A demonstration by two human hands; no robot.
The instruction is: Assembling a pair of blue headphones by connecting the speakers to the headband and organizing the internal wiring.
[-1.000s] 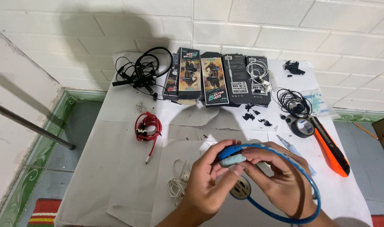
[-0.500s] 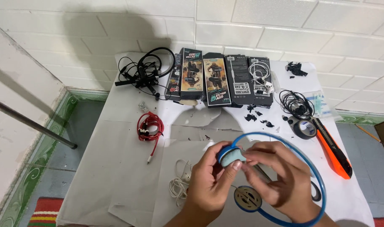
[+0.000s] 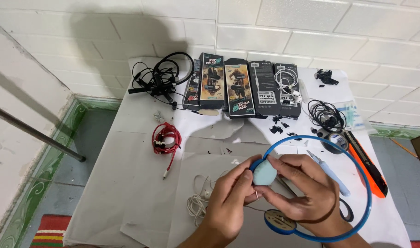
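Both hands point(image 3: 274, 193) gripping blue headphones point(image 3: 265, 173); red cable point(image 3: 166, 140), boxes point(image 3: 242, 89) beyond.

- The blue headphones point(image 3: 364, 183) have a thin, glossy headband that arcs from the table's middle out to the right and back down toward the lower edge.
- One earcup, covered by a pale blue pad point(image 3: 264, 173), sits upright, pinched between the fingers of both hands above the table.
- The other earcup point(image 3: 280, 221) (its pad is off, showing a grey grille inside a blue ring) lies face up on the white tabletop point(image 3: 127, 183), just below the hands.
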